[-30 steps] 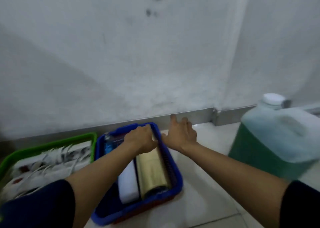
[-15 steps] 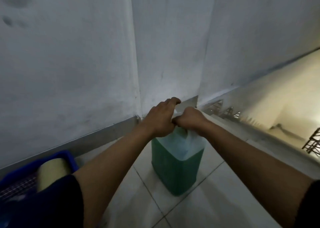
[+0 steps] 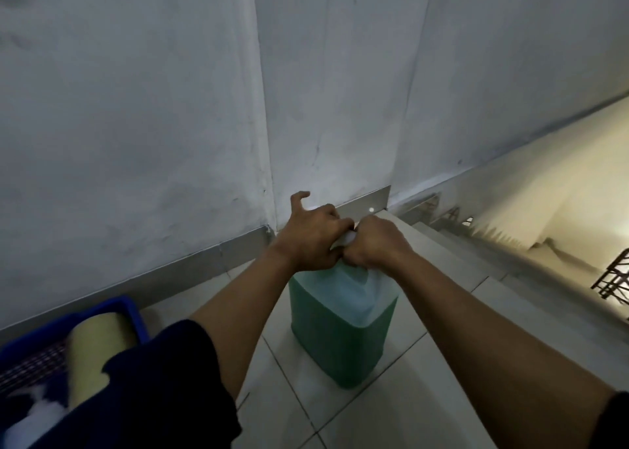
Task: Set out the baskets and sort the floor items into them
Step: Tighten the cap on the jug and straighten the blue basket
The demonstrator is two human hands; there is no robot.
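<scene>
A translucent jerrycan [image 3: 342, 326] of green liquid stands upright on the tiled floor near the wall corner. Both hands are on its top. My left hand [image 3: 311, 232] curls around the cap end, with its index finger sticking up. My right hand [image 3: 377, 244] grips the top beside it, knuckles upward. The cap and handle are hidden under the two hands. At the lower left is the blue basket [image 3: 132, 315], holding a yellowish roll [image 3: 97, 343] and a white item [image 3: 41, 418], partly covered by my dark sleeve.
White walls with a metal skirting strip [image 3: 211, 261] run behind the jerrycan. To the right, stairs [image 3: 483, 254] drop away, with a dark railing [image 3: 612, 278] at the far right edge. Pale floor tiles [image 3: 306, 414] lie in front of the jerrycan.
My view swung right from the baskets to the jerrycan. Both hands left the blue basket and took hold of the jerrycan's top. In the last half second they hardly moved.
</scene>
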